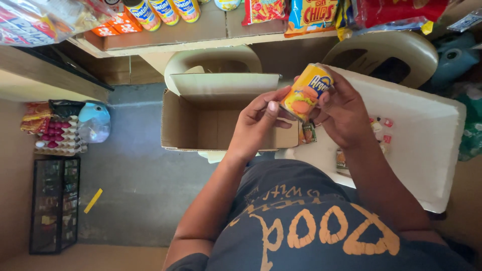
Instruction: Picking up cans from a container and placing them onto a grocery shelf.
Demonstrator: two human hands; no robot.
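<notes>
Together, both hands clamp on a yellow can (306, 93), held tilted above the right edge of an open cardboard box (201, 125): the left hand (256, 125) pinches its near end, the right hand (341, 113) wraps its far side. Right of the box lies a white foam lid (427, 145) carrying small packets (309, 133).

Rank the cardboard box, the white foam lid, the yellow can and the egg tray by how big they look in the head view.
1. White foam lid
2. Cardboard box, somewhat smaller
3. Egg tray
4. Yellow can, close to the tray in size, and nearer the camera, so unsure.
</notes>
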